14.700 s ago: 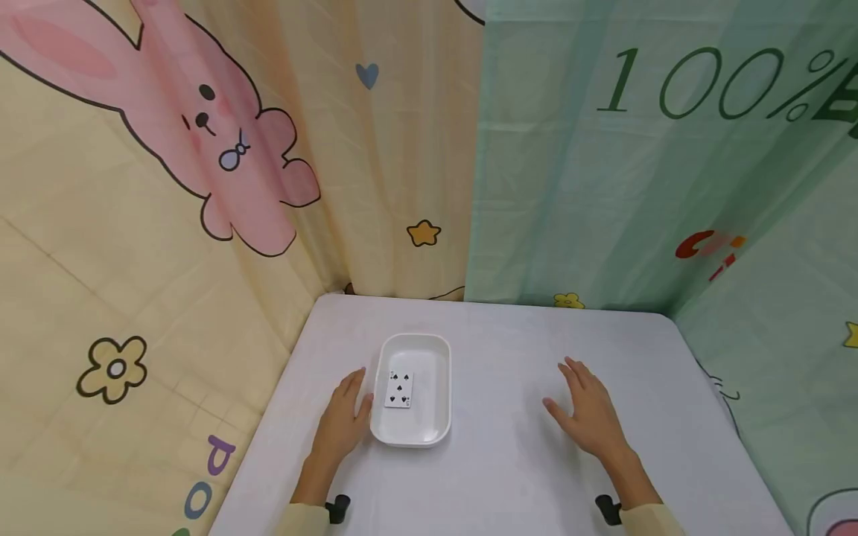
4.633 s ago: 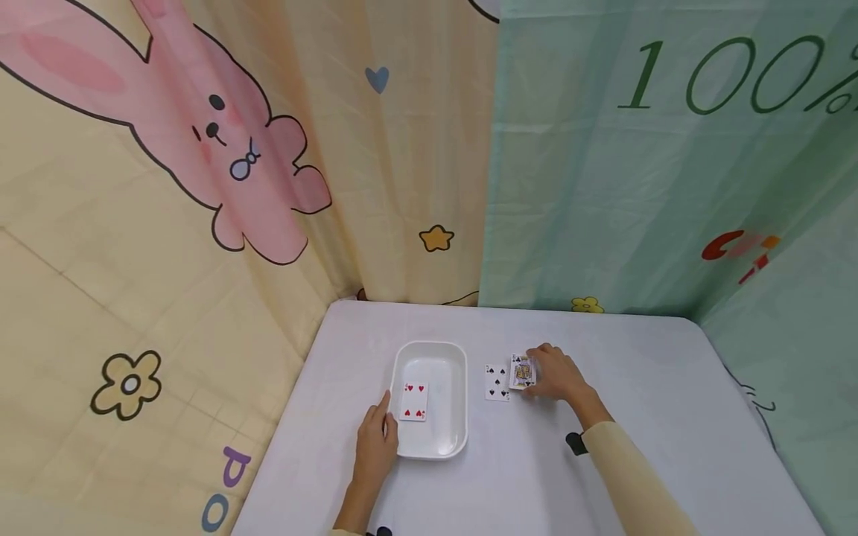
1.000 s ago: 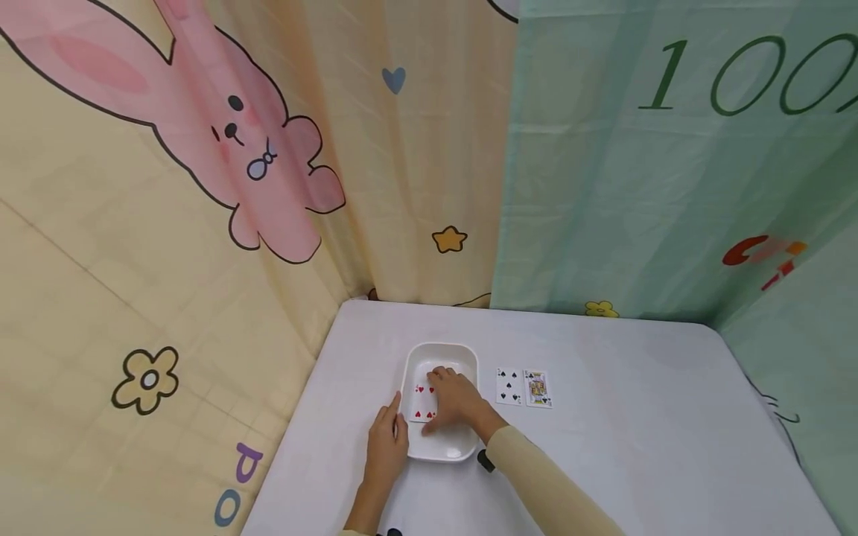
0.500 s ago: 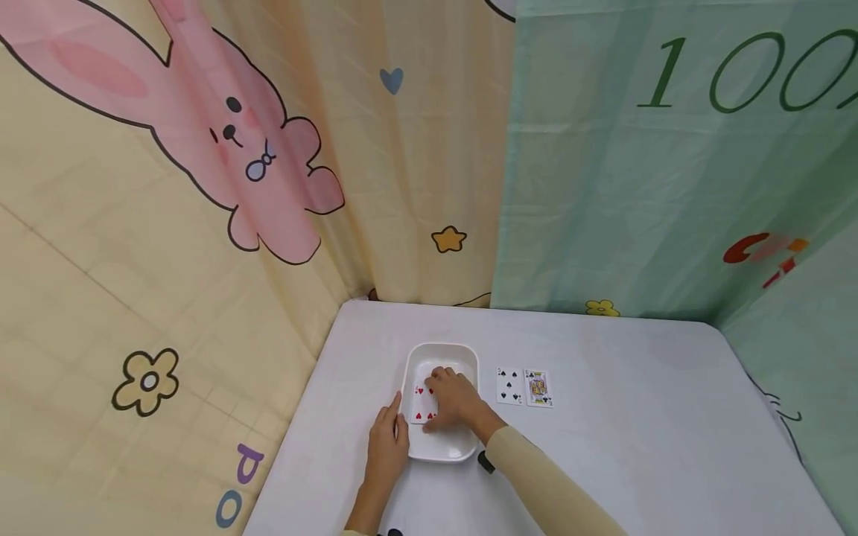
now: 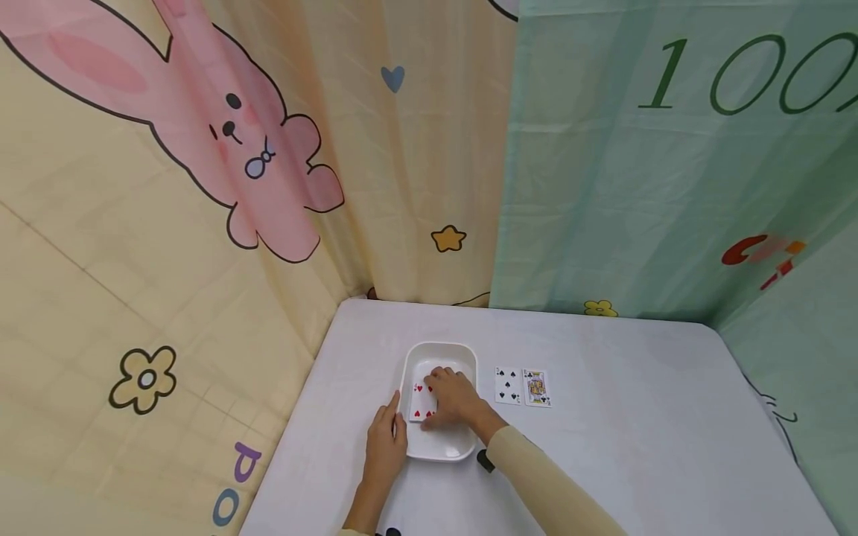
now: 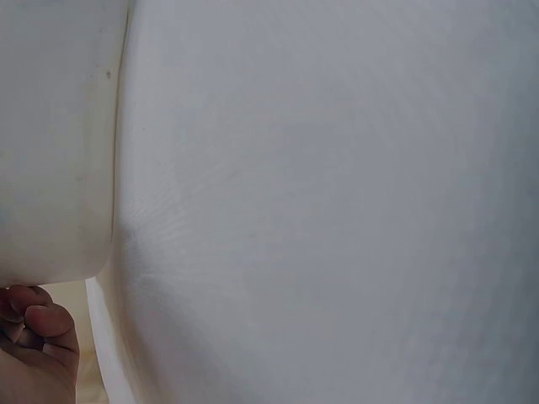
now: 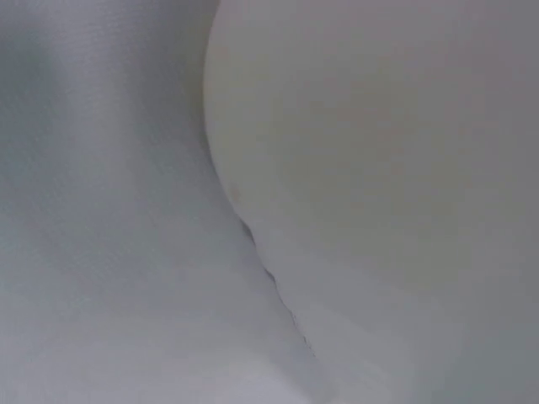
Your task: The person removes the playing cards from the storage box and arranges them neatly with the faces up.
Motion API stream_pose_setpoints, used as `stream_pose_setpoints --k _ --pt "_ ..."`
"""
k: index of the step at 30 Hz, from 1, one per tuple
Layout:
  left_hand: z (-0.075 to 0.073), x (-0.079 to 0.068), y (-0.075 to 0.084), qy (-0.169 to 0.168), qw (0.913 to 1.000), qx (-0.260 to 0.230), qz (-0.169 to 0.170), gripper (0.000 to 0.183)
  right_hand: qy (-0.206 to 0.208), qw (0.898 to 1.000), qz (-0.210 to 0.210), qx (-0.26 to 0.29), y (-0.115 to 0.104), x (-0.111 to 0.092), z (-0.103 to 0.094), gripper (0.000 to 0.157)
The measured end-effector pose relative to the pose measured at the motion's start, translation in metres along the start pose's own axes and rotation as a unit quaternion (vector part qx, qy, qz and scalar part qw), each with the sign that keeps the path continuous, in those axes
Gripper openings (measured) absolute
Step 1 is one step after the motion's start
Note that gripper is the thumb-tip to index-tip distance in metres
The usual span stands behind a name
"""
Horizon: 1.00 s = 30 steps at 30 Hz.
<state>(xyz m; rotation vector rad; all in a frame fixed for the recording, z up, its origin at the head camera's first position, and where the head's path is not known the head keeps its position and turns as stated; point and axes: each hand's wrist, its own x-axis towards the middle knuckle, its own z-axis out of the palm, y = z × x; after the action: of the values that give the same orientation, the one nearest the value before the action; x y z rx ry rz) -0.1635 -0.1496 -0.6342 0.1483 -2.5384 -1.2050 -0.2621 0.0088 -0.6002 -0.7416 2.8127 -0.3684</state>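
Note:
A white tray (image 5: 439,450) with rounded corners stands on the table. In it lies a four of hearts playing card (image 5: 418,406), its right part hidden under my right hand (image 5: 458,398). Fingertips at the card's far edge and the thumb at its near edge pinch it. At the tray's left wall my left hand (image 5: 386,441) holds the rim, index finger along the side. The left wrist view shows its bent fingers (image 6: 50,324) against the tray's wall (image 6: 55,168). A blurred pale surface fills the right wrist view, without fingers.
Right of the tray, a five of spades (image 5: 507,385) and a black king (image 5: 537,388) lie face up side by side on the white table (image 5: 617,439). Printed curtains (image 5: 415,149) hang behind and beside the table.
The five of spades has gone from tray to table, and the king lies beside it. My right hand has moved from the king into the tray; over the last second both hands keep their places.

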Motion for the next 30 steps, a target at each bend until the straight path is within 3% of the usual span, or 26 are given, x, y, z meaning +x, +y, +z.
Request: stream_pose_setpoints --k 6,13,17,22,30 --pt "0.001 0.0 0.0 0.004 0.9999 0.001 0.011 0.044 0.017 1.0 -0.002 -0.002 0.004 -0.004 -0.01 0.093" --pt "0.001 0.0 0.001 0.0 0.9999 0.009 0.013 0.045 0.08 0.997 -0.014 0.014 0.026 -0.018 -0.033 0.095" --pt "0.001 -0.001 0.002 0.004 0.9998 0.005 0.017 0.046 0.113 0.993 -0.009 0.035 0.049 -0.031 -0.052 0.093" --pt "0.002 -0.001 0.001 0.003 0.9998 0.004 0.019 0.046 0.138 0.989 0.029 0.051 0.086 -0.051 -0.074 0.091" --pt "0.002 -0.002 0.0 0.012 0.9999 0.003 0.011 0.046 0.137 0.983 0.097 0.072 0.147 -0.083 -0.098 0.095"
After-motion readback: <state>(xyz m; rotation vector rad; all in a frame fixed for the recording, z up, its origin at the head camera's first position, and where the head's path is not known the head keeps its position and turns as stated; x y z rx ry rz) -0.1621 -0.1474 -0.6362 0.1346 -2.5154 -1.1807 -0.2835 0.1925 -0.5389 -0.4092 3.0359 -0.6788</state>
